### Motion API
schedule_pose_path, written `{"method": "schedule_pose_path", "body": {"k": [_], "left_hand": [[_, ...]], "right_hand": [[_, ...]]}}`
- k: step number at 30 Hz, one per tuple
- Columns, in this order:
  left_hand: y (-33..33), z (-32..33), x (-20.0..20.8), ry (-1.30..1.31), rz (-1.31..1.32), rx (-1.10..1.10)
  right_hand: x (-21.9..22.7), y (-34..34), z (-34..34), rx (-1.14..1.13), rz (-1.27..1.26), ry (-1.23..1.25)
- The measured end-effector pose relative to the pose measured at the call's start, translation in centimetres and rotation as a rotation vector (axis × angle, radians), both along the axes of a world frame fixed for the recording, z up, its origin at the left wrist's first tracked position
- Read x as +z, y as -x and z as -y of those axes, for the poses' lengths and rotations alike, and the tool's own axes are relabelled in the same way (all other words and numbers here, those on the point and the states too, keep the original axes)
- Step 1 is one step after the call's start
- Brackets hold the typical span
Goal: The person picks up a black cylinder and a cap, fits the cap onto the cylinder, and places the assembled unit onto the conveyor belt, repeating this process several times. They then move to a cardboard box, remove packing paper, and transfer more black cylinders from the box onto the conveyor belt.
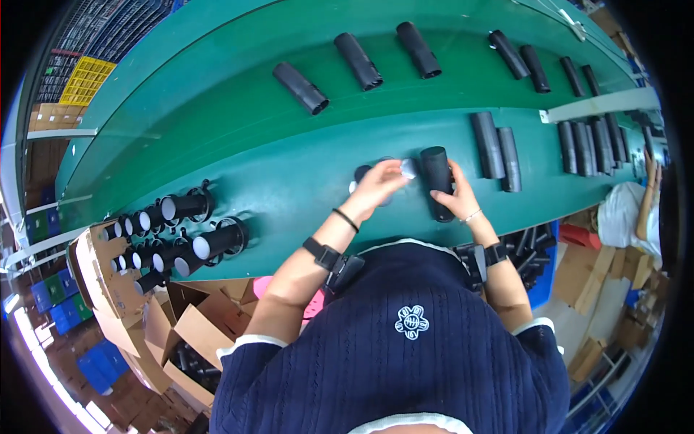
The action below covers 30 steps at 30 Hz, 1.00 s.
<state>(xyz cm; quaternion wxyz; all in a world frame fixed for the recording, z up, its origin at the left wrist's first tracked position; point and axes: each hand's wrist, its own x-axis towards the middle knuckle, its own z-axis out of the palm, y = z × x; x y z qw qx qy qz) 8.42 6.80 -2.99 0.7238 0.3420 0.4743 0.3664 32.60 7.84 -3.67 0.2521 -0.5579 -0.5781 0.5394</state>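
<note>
My right hand (460, 195) is wrapped round a black cylindrical tube (435, 173) that lies lengthwise on the green bench in front of me. Pinched in the fingertips of my left hand (381, 186) is a small pale, shiny disc (408, 169), just left of the tube's upper part and apart from it. Beneath and behind my left hand a dark round piece (362, 173) and some pale round pieces show in part. Two more black tubes (488, 145) lie to the right of my right hand.
Several black tubes (301, 88) lie on the green belt (224, 101) beyond the bench. At the left stand rows of black cylinders with white round ends (194, 207). Cardboard boxes (210, 329) and a blue bin (547, 271) flank me. Another person (629, 213) is at far right.
</note>
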Motion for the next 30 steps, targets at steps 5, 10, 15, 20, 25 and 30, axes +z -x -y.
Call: {"method": "schedule_pose_path", "body": {"k": [5, 10, 15, 20, 25, 30], "left_hand": [[-4.9, 0.2, 2.7, -0.259, 0.050, -0.221], [-4.7, 1.3, 3.9, -0.638, -0.221, -0.316], [-5.3, 1.6, 3.4, -0.731, -0.272, -0.397], [-6.3, 2.7, 2.7, -0.691, -0.210, -0.401], [-7.3, 2.4, 2.8, -0.673, -0.229, -0.393], [-6.8, 1.8, 3.1, -0.847, -0.370, -0.444]], "right_hand": [[2.7, -0.6, 3.7, -0.002, -0.127, -0.163], [5.5, -3.6, 3.6, -0.027, -0.373, 0.025], [5.3, -3.2, 4.0, -0.050, -0.481, 0.112], [4.5, -3.1, 4.5, 0.014, -0.507, 0.063], [4.9, -2.7, 4.9, -0.094, -0.402, -0.076], [5.4, -4.0, 3.1, -0.135, -0.335, 0.073]]}}
